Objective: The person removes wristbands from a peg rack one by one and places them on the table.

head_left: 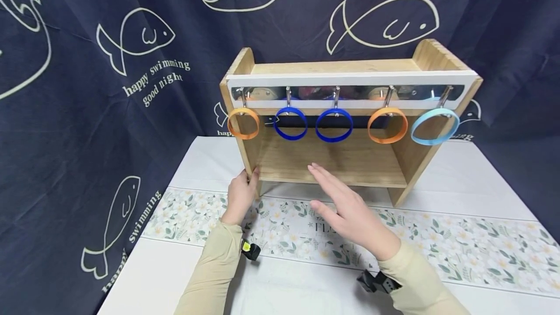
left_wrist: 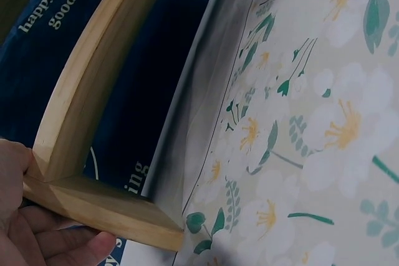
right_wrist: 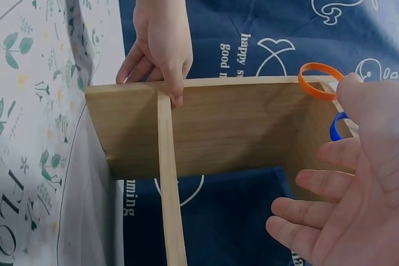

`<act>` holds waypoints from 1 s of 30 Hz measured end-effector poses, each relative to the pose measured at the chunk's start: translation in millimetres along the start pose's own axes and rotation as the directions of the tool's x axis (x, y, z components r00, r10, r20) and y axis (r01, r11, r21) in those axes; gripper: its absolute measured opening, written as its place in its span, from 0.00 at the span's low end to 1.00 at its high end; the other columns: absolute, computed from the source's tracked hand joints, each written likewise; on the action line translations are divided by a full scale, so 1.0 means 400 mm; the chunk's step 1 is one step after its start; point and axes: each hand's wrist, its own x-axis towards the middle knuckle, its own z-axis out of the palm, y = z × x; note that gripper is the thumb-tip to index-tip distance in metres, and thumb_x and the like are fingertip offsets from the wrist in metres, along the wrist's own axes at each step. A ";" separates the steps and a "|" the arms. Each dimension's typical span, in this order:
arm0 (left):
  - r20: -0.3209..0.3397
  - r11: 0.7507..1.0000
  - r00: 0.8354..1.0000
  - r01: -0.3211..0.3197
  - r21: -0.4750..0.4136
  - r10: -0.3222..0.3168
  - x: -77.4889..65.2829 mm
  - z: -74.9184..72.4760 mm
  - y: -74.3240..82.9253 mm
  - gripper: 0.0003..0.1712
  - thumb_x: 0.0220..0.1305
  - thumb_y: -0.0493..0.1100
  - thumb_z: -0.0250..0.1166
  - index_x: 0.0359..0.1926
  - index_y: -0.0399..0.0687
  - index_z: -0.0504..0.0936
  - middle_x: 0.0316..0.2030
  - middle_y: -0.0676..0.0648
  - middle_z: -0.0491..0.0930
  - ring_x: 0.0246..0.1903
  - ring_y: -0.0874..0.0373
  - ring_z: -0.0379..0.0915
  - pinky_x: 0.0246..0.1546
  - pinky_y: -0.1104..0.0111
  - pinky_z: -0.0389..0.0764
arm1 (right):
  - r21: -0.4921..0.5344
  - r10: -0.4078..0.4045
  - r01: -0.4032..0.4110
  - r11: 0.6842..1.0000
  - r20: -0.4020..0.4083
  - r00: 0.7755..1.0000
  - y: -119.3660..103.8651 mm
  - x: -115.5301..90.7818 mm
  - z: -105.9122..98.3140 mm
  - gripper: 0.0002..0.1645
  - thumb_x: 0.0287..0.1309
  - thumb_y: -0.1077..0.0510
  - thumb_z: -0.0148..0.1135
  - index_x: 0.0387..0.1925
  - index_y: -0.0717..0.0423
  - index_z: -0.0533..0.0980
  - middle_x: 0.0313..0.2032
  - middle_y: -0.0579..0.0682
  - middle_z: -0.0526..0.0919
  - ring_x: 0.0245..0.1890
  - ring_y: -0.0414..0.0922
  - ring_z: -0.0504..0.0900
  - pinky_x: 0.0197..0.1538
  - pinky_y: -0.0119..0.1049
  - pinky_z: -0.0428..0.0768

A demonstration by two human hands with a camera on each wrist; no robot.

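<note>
A wooden shelf unit stands on the table. My left hand grips the edge of its left side panel, beside the lower board; in the left wrist view the thumb and fingers lie on either side of the wood. My right hand is held in front of the lower board, fingers extended, holding nothing. Above it, rings hang from metal hooks along the unit's top front: an orange ring, two blue rings, another orange ring and a light blue ring at the right end.
A white bar with a shiny metal strip carries the hooks. Below the unit, a floral runner crosses the white table. A dark blue curtain with fish drawings hangs behind and at both sides.
</note>
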 end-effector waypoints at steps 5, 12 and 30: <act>0.008 1.000 1.000 -0.006 -0.007 0.006 -0.002 -0.005 0.005 0.25 0.75 0.52 0.50 0.47 0.33 0.81 0.24 0.40 0.82 0.14 0.58 0.69 0.12 0.68 0.67 | 0.007 -0.015 0.015 1.000 -0.006 1.000 -0.005 0.009 0.004 0.42 0.68 0.50 0.58 0.76 0.47 0.51 0.75 0.47 0.52 0.72 0.51 0.56 0.67 0.54 0.59; 0.008 1.000 1.000 -0.007 -0.012 0.007 -0.001 -0.005 0.004 0.24 0.75 0.52 0.50 0.46 0.34 0.81 0.23 0.42 0.81 0.13 0.58 0.67 0.11 0.68 0.65 | 0.010 -0.002 0.002 1.000 0.004 1.000 -0.012 0.019 0.007 0.40 0.70 0.47 0.55 0.76 0.48 0.51 0.74 0.47 0.53 0.72 0.49 0.55 0.68 0.53 0.59; -0.012 1.000 1.000 0.003 -0.016 -0.003 -0.003 0.001 0.002 0.24 0.74 0.52 0.51 0.44 0.34 0.82 0.24 0.41 0.82 0.18 0.55 0.73 0.14 0.68 0.69 | 0.028 -0.034 0.033 0.999 0.015 0.999 -0.028 0.054 0.001 0.39 0.70 0.46 0.54 0.76 0.47 0.52 0.74 0.46 0.54 0.72 0.47 0.55 0.68 0.52 0.59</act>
